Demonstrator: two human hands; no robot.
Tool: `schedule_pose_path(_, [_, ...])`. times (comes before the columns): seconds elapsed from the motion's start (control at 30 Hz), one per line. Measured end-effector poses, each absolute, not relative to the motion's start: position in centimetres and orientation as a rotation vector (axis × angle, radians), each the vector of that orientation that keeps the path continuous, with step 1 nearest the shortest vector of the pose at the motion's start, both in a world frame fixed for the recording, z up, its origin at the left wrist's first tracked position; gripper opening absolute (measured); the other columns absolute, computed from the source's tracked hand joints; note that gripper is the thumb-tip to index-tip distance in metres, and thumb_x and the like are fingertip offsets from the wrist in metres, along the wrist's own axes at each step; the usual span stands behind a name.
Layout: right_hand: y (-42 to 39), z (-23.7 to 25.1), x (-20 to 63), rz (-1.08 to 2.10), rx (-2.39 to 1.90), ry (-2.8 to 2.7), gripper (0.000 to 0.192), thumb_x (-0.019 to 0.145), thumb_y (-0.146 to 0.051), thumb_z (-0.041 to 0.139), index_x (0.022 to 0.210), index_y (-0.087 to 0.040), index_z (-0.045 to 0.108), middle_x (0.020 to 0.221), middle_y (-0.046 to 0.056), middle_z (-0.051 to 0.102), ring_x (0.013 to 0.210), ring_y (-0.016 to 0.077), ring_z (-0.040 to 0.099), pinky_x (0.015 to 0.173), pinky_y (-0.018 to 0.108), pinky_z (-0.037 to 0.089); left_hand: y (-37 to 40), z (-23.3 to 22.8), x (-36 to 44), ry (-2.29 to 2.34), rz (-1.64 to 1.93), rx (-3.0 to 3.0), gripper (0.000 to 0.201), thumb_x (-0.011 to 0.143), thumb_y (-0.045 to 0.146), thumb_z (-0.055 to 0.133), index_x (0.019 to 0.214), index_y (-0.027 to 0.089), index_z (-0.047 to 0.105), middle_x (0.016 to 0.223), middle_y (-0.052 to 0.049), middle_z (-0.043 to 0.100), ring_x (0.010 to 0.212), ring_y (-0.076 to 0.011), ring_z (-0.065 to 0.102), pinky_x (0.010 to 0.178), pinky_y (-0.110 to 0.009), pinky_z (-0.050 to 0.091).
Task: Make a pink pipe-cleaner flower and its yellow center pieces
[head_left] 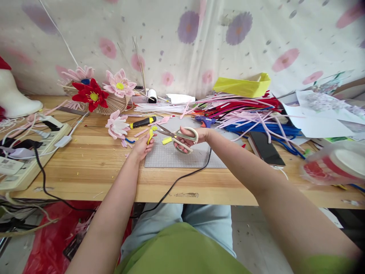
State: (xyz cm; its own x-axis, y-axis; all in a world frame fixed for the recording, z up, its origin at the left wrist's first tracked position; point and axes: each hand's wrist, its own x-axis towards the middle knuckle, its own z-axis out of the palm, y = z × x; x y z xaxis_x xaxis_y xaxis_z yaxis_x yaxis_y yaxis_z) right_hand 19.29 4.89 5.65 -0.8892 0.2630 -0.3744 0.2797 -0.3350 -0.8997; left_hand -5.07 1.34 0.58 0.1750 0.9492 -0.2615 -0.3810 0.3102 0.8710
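My left hand (pixel 141 147) pinches a short yellow fuzzy strip (pixel 150 136) that looks like pipe cleaner, its end pointing up. My right hand (pixel 196 136) has its fingers through the handles of the scissors (pixel 169 133). The blades are parted and point left, close to the strip. Just below the blades a short yellow piece (pixel 167 140) shows; whether my right hand holds it I cannot tell. Both hands are over the grey cutting mat (pixel 159 161). A pink and white fuzzy flower (pixel 117 125) and a yellow-black utility knife (pixel 143 122) lie beyond my left hand.
Behind the mat lies a blue glue gun (pixel 205 121); a black cord (pixel 176 182) crosses the table's front edge. Bundled pipe cleaners (pixel 242 108), a phone (pixel 266 148) and a plastic-wrapped tub (pixel 336 163) are right. Finished flowers (pixel 91 95) and a power strip (pixel 37 152) are left.
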Motion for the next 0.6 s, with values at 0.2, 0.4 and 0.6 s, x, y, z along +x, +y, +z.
schedule_pose_path(0.2, [5.2,4.0,18.1,-2.492,0.665,1.741,0.066,0.082,-0.065,0.023,0.092,-0.008,0.056,0.073,0.009,0.060,0.063,0.0130,0.057,0.063,0.028,0.048,1.4,0.2,-5.0,0.978,1.131,0.816,0.020,0.080,0.034,0.054,0.088,0.016,0.051,0.054,0.007,0.034,0.034,-0.0003,0.025,0.031,-0.009,0.012])
schedule_pose_path(0.4, [4.9,3.5,18.1,-2.514,0.629,1.720,0.066,0.085,-0.062,0.017,0.090,-0.009,0.055,0.073,0.007,0.058,0.064,0.0114,0.054,0.064,0.025,0.045,1.3,0.4,-4.9,0.983,1.175,0.761,0.022,0.079,0.032,0.057,0.094,0.019,0.049,0.051,0.009,0.032,0.033,-0.0009,0.026,0.032,-0.009,0.012])
schedule_pose_path(0.6, [4.9,3.3,18.3,-2.486,0.697,1.706,0.064,0.083,-0.064,0.021,0.088,-0.010,0.054,0.072,0.007,0.058,0.064,0.0118,0.053,0.064,0.025,0.045,1.3,0.4,-4.9,0.959,1.167,0.786,0.019,0.082,0.032,0.052,0.090,0.016,0.051,0.050,0.009,0.029,0.033,-0.0007,0.023,0.032,-0.010,0.012])
